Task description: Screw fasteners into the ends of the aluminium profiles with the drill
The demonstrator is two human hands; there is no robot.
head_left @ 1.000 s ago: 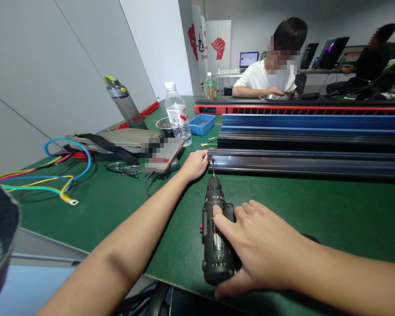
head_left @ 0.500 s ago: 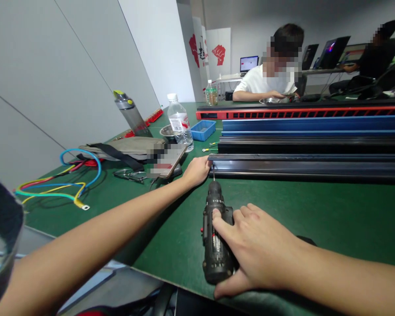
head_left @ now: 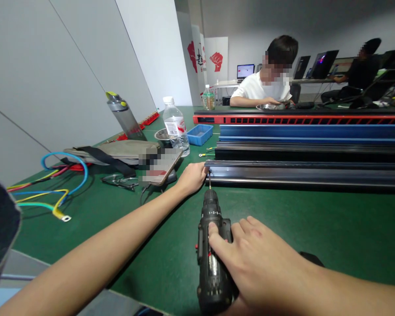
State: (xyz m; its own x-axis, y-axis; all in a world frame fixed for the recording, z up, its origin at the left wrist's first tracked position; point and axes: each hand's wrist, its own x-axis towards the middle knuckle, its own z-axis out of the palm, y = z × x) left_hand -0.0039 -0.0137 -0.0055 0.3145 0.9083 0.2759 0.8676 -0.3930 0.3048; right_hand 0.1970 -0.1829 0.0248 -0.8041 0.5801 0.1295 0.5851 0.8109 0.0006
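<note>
My right hand [head_left: 250,252] is wrapped round a black cordless drill [head_left: 213,272], its thumb along the top of the body. The drill points away from me, and its thin bit [head_left: 210,181] reaches the near side of a dark metal profile [head_left: 299,175], close to the left end. Whether the tip is inside the metal, I cannot tell. My left hand [head_left: 193,177] is closed on that same left end, steadying it; its fingertips are partly hidden behind the profile. The profile lies crosswise on the green table [head_left: 276,224].
Behind the profile lie a black rail [head_left: 283,152], a blue rail [head_left: 303,131] and a red slotted strip [head_left: 213,119]. Left are a phone [head_left: 164,166], a water bottle [head_left: 177,131], a blue tray [head_left: 200,135], a bag [head_left: 125,151] and cables [head_left: 85,175]. A person [head_left: 250,90] sits opposite.
The view has tilted and shifted slightly, so things sit lower and a little further left. Both hands keep their holds, and the bit stays at the same spot on the profile.
</note>
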